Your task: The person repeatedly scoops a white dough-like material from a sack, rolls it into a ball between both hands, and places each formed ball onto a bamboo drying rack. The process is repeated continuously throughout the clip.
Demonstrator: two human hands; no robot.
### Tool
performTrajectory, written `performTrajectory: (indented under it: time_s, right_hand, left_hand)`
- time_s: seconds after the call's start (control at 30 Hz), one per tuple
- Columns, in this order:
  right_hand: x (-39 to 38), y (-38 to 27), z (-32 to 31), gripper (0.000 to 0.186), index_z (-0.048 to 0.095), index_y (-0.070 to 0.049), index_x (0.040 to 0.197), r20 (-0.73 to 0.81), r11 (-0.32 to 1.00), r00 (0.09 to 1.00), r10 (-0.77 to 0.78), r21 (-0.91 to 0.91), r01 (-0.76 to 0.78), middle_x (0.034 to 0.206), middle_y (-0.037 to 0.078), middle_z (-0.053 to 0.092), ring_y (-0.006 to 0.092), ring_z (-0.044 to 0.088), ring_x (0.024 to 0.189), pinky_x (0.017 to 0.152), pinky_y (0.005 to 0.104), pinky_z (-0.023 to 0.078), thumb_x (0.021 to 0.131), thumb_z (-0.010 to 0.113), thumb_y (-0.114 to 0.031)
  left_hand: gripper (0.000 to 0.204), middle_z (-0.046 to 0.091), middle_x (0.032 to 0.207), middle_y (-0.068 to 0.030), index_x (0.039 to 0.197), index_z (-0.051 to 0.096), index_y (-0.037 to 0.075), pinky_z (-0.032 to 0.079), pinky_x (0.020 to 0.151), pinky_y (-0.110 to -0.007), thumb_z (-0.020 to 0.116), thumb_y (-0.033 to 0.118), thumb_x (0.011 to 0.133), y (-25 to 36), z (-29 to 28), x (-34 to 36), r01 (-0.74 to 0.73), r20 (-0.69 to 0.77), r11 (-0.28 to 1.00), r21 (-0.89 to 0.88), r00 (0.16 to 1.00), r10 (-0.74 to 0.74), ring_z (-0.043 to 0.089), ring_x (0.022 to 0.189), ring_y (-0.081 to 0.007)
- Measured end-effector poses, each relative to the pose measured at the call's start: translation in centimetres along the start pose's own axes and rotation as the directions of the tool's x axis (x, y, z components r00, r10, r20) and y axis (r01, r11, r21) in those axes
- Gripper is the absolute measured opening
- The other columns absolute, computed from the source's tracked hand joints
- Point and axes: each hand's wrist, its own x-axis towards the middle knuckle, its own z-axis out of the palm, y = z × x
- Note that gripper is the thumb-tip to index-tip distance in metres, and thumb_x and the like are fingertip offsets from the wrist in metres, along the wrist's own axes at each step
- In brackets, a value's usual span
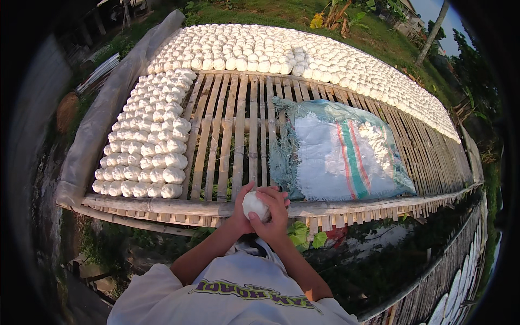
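Observation:
A white, doughy-looking ball (253, 205) is cupped between both my hands, just above the near edge of a bamboo rack. My left hand (239, 212) wraps its left and lower side. My right hand (274, 210) curls over it from the right, fingers bent across the top. Rows of similar white balls (143, 146) cover the rack's left end, and many more balls (260, 49) line its far side. On the slats to the right lies a white woven sack (319, 157) with green and red stripes, holding white crumbly bits (376, 142).
The bamboo rack (222, 135) has gaps between its slats and a thick front pole (162, 206). Rolled clear plastic sheeting (89, 146) runs along its left edge. Another rack (449, 276) with long white pieces stands at the lower right. Grass and a tree trunk (433, 33) lie beyond.

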Motion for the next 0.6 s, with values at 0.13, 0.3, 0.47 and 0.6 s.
performTrajectory:
  time_s: [0.13,0.3,0.47,0.6]
  right_hand:
    - [1.4,-1.1,2.0,0.05,0.068,-0.002,0.13,0.045,0.999,0.998,0.043,0.028,-0.045,0.129,0.019,0.065,0.037,0.065,0.113,0.101,0.0466,0.051,0.085,0.08,-0.02]
    - [3.1,-0.4,2.0,0.038,0.068,-0.002,0.13,0.105,0.997,0.994,0.03,-0.076,-0.022,0.133,0.02,0.063,0.0353,0.062,0.12,0.099,0.044,0.051,0.095,0.071,-0.018]
    - [1.1,-1.0,3.5,0.055,0.05,-0.007,0.152,0.211,0.903,0.904,0.372,0.144,-0.405,0.152,0.015,0.048,0.0297,0.055,0.133,0.107,0.0436,0.05,0.101,0.068,-0.017]
    - [0.2,-0.1,7.1,0.075,0.026,-0.012,0.163,0.195,0.664,0.825,0.531,0.509,-0.548,0.156,0.011,0.041,0.0283,0.052,0.137,0.111,0.0435,0.049,0.102,0.069,-0.017]
  left_hand:
    - [0.076,0.07,0.123,-0.0157,0.129,0.063,0.01,0.053,0.101,-0.056,0.034,0.074,0.1,2.2,-0.5,-0.7,-0.015,-0.05,0.991,0.132,0.998,0.021,0.066,0.113,-0.0352]
    - [0.053,0.07,0.108,-0.0057,0.116,0.067,0.014,0.057,0.091,-0.045,0.045,0.059,0.102,3.1,-3.2,-0.3,-0.028,-0.088,0.989,-0.147,0.996,0.016,0.069,0.103,-0.0254]
    - [0.053,0.07,0.119,-0.0093,0.121,0.064,0.01,0.055,0.097,-0.044,0.042,0.055,0.104,4.6,-5.8,0.1,-0.262,-0.162,0.965,-0.026,0.953,0.254,0.068,0.111,-0.0263]
    - [0.055,0.064,0.133,-0.0112,0.139,0.055,0.006,0.047,0.11,-0.041,0.042,0.05,0.107,4.7,-7.0,0.6,-0.493,-0.083,0.823,0.282,0.842,0.533,0.062,0.124,-0.024]
